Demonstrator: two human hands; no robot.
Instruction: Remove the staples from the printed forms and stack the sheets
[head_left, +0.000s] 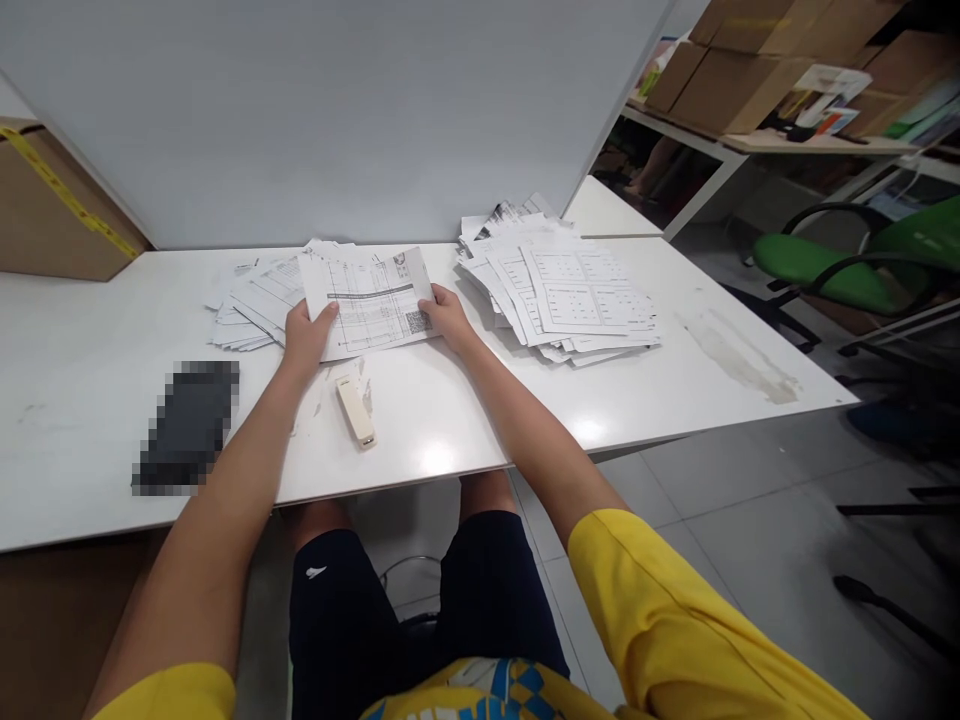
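Between my two hands is a printed sheet of paper [371, 310] with a table, a stamp at its top right and a square code at its lower right. My left hand [306, 335] grips its left edge, thumb on top. The right edge is pinched by my right hand [448, 315]. I cannot tell whether more sheets lie under it. Just below the sheet, a cream stapler [355, 411] lies on the white table [435, 420]. A loose paper pile [259, 300] is partly hidden behind my left hand, and a taller paper stack [555, 285] spreads out right of my right hand.
A blurred-out dark object [191, 425] lies near my left forearm. Behind the table stands a grey partition [337, 120]. A taped cardboard box [60, 205] is at the far left. A green chair [825, 270] and stacked boxes [750, 80] are off to the right.
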